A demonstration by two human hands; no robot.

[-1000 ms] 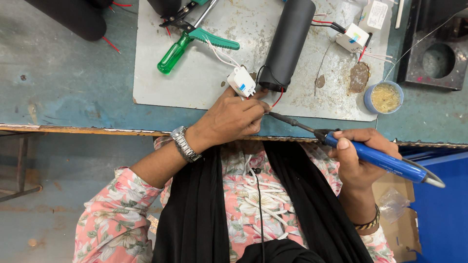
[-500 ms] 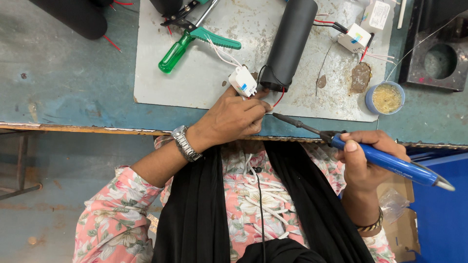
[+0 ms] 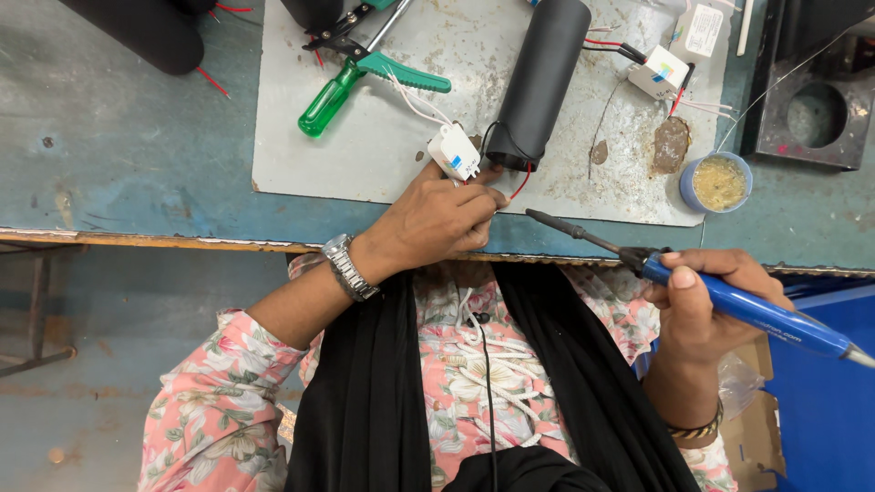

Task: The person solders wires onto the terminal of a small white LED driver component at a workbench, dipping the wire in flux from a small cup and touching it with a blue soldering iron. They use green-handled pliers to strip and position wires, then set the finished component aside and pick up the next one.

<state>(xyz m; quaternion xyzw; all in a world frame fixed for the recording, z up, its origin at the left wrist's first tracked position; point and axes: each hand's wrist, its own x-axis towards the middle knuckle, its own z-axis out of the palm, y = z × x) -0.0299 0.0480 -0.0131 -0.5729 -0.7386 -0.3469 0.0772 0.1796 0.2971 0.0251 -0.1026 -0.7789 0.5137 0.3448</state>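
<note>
while a blue-handled soldering iron [image 3: 729,301] is gripped in the closed right hand [image 3: 706,305] near the body, its tip is held just off the counter [image 3: 137,155] edge. slightly farther, a red wire [image 3: 519,185] is pinched by the left hand [image 3: 437,219], beside a small white module [image 3: 454,151] and a black cylinder [image 3: 540,82] on the grey mat [image 3: 365,146].
</note>
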